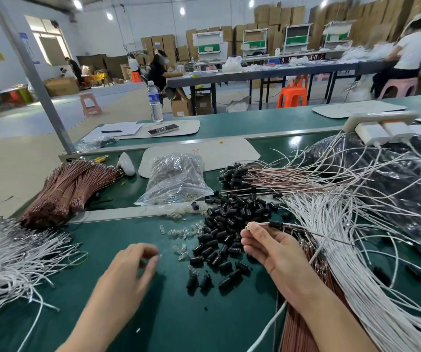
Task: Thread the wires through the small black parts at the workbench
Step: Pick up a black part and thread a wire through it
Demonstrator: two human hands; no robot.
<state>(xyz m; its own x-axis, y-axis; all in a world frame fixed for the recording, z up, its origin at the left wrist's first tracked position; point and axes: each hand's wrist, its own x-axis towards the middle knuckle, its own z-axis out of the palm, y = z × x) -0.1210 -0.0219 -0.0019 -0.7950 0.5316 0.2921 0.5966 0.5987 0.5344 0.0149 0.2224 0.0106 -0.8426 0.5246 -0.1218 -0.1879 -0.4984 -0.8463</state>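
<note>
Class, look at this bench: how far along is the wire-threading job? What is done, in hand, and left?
Done: a threaded batch lies behind the loose pile. In hand: the right hand pinches a wire carrying one black part; the left hand is blurred. Left: the loose pile and many white wires.

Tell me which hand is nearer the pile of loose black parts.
Right. The right hand, pinching a wire, sits against the pile of loose black parts at its right edge; the left hand lies apart to the pile's left, green mat between.
</note>
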